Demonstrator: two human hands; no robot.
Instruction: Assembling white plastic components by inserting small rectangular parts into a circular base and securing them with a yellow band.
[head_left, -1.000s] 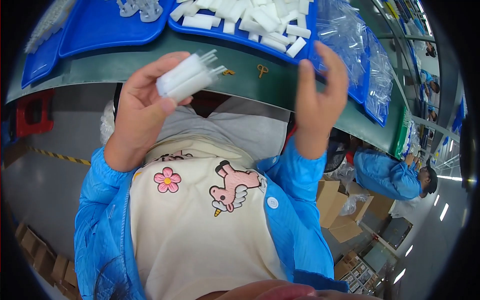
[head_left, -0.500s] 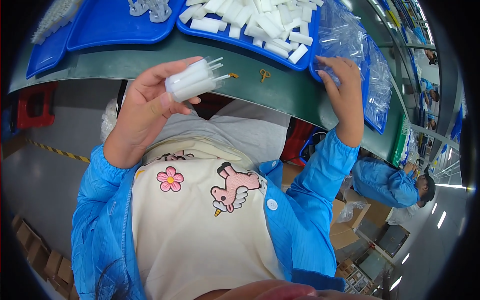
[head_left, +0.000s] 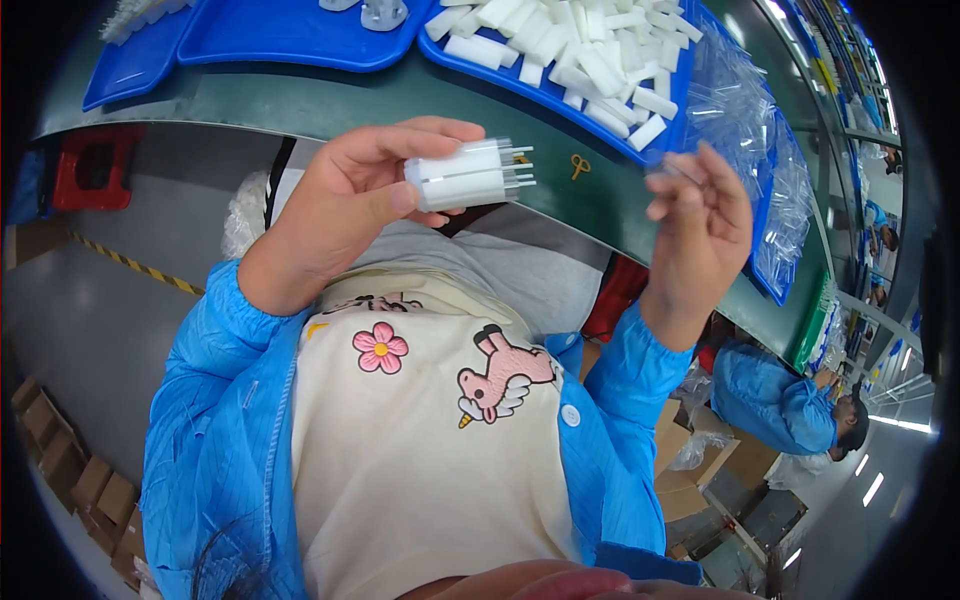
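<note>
My left hand (head_left: 350, 185) is wrapped round a bundle of white blocks in a clear plastic sleeve (head_left: 468, 176). Several thin white rods (head_left: 522, 168) stick out of its right end. Apart from it on the right, my right hand (head_left: 705, 225) is raised beside the tray of white blocks, thumb and fingers closed on a small clear plastic piece (head_left: 676, 166). Being see-through, that piece shows its shape poorly. White foam-like blocks (head_left: 600, 65) lie heaped in a blue tray (head_left: 560, 98) beyond my hands.
Clear plastic parts (head_left: 785, 215) fill a blue tray at the right. Another blue tray (head_left: 290, 45) at the back holds translucent parts (head_left: 383, 14). A small yellow-brown scissors-shaped item (head_left: 579, 166) lies on the green table (head_left: 330, 105). A person in blue (head_left: 770, 395) works at the far right.
My right hand has drawn back from the clear plastic parts with a piece in its fingers. My left hand has moved right and levelled the bundle. The whole view has shifted slightly.
</note>
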